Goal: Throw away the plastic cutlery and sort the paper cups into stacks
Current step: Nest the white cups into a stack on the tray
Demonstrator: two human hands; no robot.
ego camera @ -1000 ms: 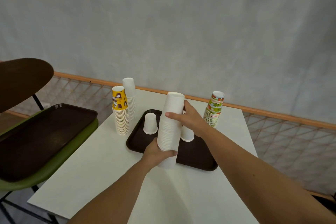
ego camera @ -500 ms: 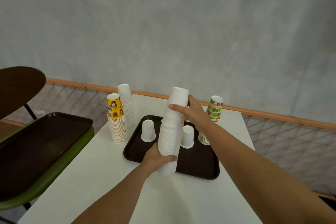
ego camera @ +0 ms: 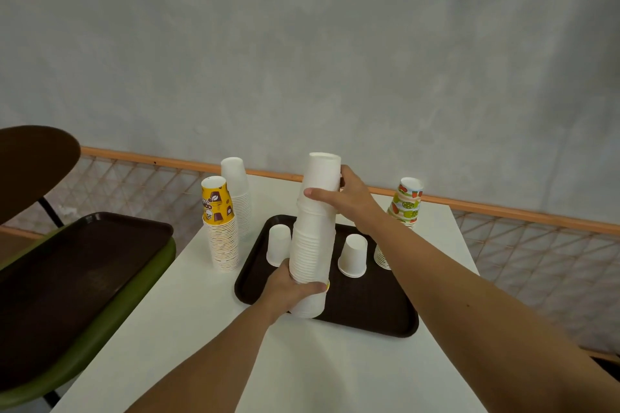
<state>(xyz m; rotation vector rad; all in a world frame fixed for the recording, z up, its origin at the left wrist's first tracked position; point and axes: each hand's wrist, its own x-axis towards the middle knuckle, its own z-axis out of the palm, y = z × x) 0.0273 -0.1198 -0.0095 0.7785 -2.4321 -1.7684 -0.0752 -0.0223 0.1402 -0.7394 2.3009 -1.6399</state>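
Observation:
A tall stack of white paper cups, upside down, is held over the front edge of a dark brown tray. My left hand grips the stack near its bottom. My right hand grips it near the top. Two single white cups stand upside down on the tray, one to the left and one to the right of the stack. No plastic cutlery is in sight.
On the white table stand a yellow-printed cup stack, a white cup stack behind it, and a green-printed stack at the right. A green chair bearing another brown tray is at the left.
The tall white stack has risen slightly and stands more upright in both hands. The camera has tipped, so everything sits a little lower in view.

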